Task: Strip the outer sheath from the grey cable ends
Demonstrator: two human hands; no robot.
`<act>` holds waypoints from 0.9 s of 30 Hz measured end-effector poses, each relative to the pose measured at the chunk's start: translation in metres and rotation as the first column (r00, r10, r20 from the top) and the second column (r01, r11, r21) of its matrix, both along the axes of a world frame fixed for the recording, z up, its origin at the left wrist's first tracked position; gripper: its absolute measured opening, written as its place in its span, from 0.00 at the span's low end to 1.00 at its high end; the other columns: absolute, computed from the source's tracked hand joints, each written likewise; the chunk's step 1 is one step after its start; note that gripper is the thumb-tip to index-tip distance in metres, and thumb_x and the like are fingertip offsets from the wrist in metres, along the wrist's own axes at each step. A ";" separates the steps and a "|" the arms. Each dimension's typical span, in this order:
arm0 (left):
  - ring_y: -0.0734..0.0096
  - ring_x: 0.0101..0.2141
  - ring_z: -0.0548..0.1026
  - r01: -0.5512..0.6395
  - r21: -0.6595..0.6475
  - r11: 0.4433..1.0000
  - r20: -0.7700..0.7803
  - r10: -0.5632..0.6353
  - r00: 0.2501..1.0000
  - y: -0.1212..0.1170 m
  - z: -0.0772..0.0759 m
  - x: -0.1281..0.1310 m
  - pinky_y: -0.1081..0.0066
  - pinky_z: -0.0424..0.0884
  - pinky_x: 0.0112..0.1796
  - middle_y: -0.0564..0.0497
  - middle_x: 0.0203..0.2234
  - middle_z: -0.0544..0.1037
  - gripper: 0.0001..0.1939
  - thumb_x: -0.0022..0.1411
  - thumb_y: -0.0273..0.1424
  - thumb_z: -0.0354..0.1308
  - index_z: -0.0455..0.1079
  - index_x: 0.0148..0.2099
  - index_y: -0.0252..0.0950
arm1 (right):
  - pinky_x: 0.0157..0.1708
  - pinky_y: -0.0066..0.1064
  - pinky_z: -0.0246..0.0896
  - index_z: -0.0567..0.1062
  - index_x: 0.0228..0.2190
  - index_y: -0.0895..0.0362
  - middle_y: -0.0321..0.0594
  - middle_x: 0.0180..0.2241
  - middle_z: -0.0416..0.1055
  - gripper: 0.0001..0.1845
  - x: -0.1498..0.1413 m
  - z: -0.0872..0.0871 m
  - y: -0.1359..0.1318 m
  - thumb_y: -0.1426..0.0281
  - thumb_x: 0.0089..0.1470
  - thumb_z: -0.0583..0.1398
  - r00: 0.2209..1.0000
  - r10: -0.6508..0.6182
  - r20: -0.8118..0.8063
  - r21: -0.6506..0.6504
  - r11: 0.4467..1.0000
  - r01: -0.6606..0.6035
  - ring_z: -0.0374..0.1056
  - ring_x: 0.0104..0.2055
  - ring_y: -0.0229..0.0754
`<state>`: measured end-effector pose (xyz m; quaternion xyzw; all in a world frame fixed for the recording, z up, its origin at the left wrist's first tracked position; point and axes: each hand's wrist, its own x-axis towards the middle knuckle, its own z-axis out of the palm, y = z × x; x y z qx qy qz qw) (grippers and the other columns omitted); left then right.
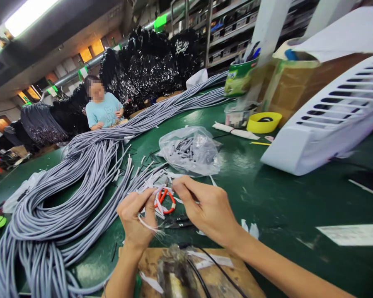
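My left hand [138, 213] is closed in a pinch on what looks like a cable end; thin white strands [151, 225] hang out below its thumb. My right hand [205, 205] is also closed, thumb against forefinger, a short way to the right. Whatever lies between its fingertips is too small to make out. Behind and between both hands lies a pair of red-handled cutters [170, 207] among white scraps. Loose ends of grey cables [127, 180] reach toward my left hand from the left.
A thick bundle of grey cables [90, 153] covers the left side of the green table [286, 207]. Beyond my hands sits a plastic bag [189, 151] of small grey pieces. A white vented casing [326, 120], yellow tape roll [264, 122] and green can [240, 78] stand right. A wooden board [242, 277] with a fixture is below. Another person [104, 109] works across.
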<state>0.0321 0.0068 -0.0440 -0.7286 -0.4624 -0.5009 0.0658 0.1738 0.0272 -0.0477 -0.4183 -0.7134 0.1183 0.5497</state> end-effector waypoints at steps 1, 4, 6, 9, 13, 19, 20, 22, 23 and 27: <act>0.78 0.18 0.64 -0.002 0.008 1.000 -0.002 0.002 1.000 0.000 0.001 0.000 0.77 0.60 0.20 0.52 0.17 0.72 0.08 0.57 0.23 0.54 0.75 0.35 0.33 | 0.21 0.26 0.49 0.69 0.22 0.57 0.34 0.18 0.67 0.16 0.001 0.000 -0.001 0.67 0.57 0.49 0.994 -0.084 0.064 0.108 0.991 0.077 0.61 0.19 0.34; 0.78 0.18 0.65 -0.003 0.022 1.000 -0.019 0.003 1.000 0.000 0.001 -0.001 0.77 0.60 0.20 0.52 0.18 0.73 0.08 0.57 0.23 0.54 0.75 0.35 0.33 | 0.23 0.26 0.50 0.71 0.20 0.58 0.36 0.18 0.70 0.17 0.002 -0.001 -0.003 0.70 0.57 0.51 0.972 -0.179 0.149 0.276 0.952 0.133 0.65 0.21 0.34; 0.78 0.18 0.65 -0.003 0.023 1.000 -0.031 0.004 0.999 0.000 0.001 0.000 0.77 0.61 0.20 0.52 0.17 0.73 0.08 0.57 0.23 0.54 0.75 0.35 0.33 | 0.24 0.26 0.50 0.72 0.20 0.58 0.35 0.18 0.70 0.17 0.002 -0.001 -0.003 0.70 0.57 0.52 0.968 -0.186 0.170 0.305 0.944 0.128 0.65 0.21 0.34; 0.78 0.17 0.64 -0.004 0.029 1.000 -0.055 0.005 0.998 0.000 -0.001 0.000 0.77 0.60 0.20 0.52 0.17 0.72 0.09 0.57 0.23 0.53 0.75 0.35 0.33 | 0.24 0.27 0.50 0.73 0.19 0.58 0.35 0.18 0.71 0.17 0.001 0.000 -0.004 0.70 0.56 0.53 0.961 -0.206 0.186 0.330 0.934 0.136 0.65 0.21 0.35; 0.78 0.17 0.64 -0.014 0.042 0.999 -0.065 0.017 0.998 0.001 -0.002 -0.001 0.76 0.60 0.20 0.52 0.18 0.73 0.09 0.57 0.23 0.54 0.75 0.36 0.33 | 0.23 0.27 0.50 0.73 0.18 0.57 0.34 0.17 0.71 0.17 0.001 0.001 -0.005 0.70 0.56 0.53 0.951 -0.210 0.226 0.332 0.935 0.128 0.64 0.20 0.34; 0.78 0.18 0.64 -0.004 0.000 1.000 -0.022 0.004 1.000 0.000 0.000 0.000 0.77 0.61 0.21 0.52 0.18 0.74 0.08 0.57 0.23 0.54 0.75 0.35 0.34 | 0.24 0.27 0.50 0.73 0.19 0.58 0.34 0.17 0.71 0.15 0.006 0.004 -0.005 0.72 0.54 0.55 0.960 -0.240 0.147 0.336 0.924 0.180 0.63 0.20 0.34; 0.78 0.18 0.64 0.000 -0.003 1.000 -0.013 0.000 1.000 0.000 0.000 0.000 0.77 0.61 0.21 0.52 0.18 0.74 0.08 0.57 0.23 0.54 0.75 0.35 0.34 | 0.24 0.28 0.50 0.73 0.19 0.57 0.34 0.17 0.70 0.15 0.007 0.005 -0.005 0.72 0.54 0.55 0.956 -0.254 0.149 0.347 0.919 0.190 0.63 0.20 0.34; 0.78 0.18 0.64 0.009 -0.009 1.000 0.000 -0.009 1.000 0.000 0.000 0.000 0.77 0.61 0.21 0.52 0.18 0.74 0.08 0.57 0.23 0.54 0.75 0.35 0.34 | 0.23 0.28 0.48 0.73 0.18 0.57 0.34 0.16 0.70 0.15 0.008 0.007 -0.004 0.71 0.53 0.56 0.947 -0.276 0.164 0.370 0.907 0.200 0.61 0.19 0.34; 0.78 0.18 0.64 0.012 -0.010 1.000 0.002 -0.012 1.000 0.000 0.001 0.000 0.77 0.61 0.21 0.52 0.18 0.74 0.08 0.57 0.23 0.54 0.75 0.35 0.34 | 0.23 0.29 0.48 0.73 0.18 0.57 0.34 0.15 0.69 0.14 0.008 0.007 -0.004 0.71 0.53 0.56 0.943 -0.287 0.167 0.383 0.900 0.206 0.60 0.19 0.35; 0.78 0.18 0.63 0.012 -0.011 1.000 0.000 -0.012 1.000 0.000 0.001 -0.001 0.76 0.59 0.21 0.53 0.17 0.72 0.08 0.57 0.23 0.54 0.75 0.35 0.33 | 0.25 0.30 0.46 0.74 0.20 0.58 0.34 0.17 0.71 0.11 0.010 0.009 -0.002 0.71 0.52 0.58 0.934 -0.331 0.135 0.438 0.865 0.243 0.59 0.21 0.36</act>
